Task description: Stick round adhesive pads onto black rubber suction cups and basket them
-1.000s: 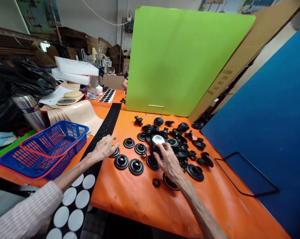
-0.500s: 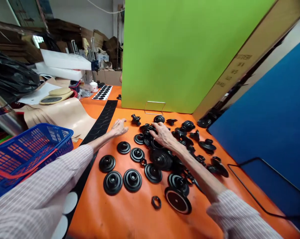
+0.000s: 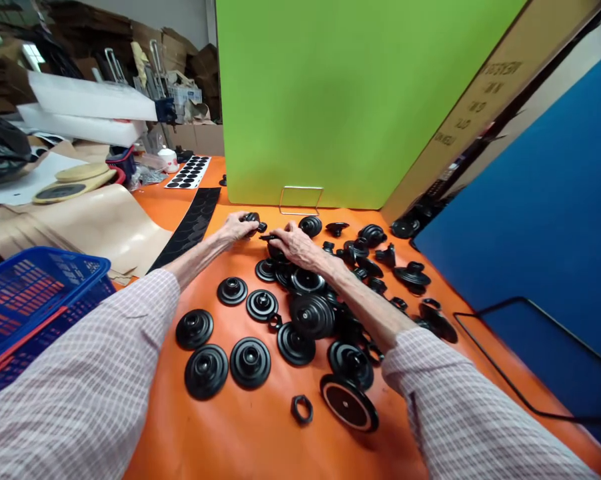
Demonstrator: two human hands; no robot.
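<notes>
My left hand is closed around a small black rubber fitting at the far edge of the pile. Just to its right, my right hand curls over a thin black rubber piece, with its fingers above the heap. Many round black rubber mounts lie spread on the orange tabletop below both hands. A loose black rubber ring and an upturned disc-shaped mount sit nearest me. Parts under my right forearm are hidden.
A blue plastic basket stands at the left, beside a tan leather sheet. A black die-cut strip runs along the table. A green board stands behind the parts, and a blue board rises at the right.
Both hands have moved farther away from me and closer together, and my left hand has closed on a small fitting. The view has also turned left and tipped, shifting the whole scene.
</notes>
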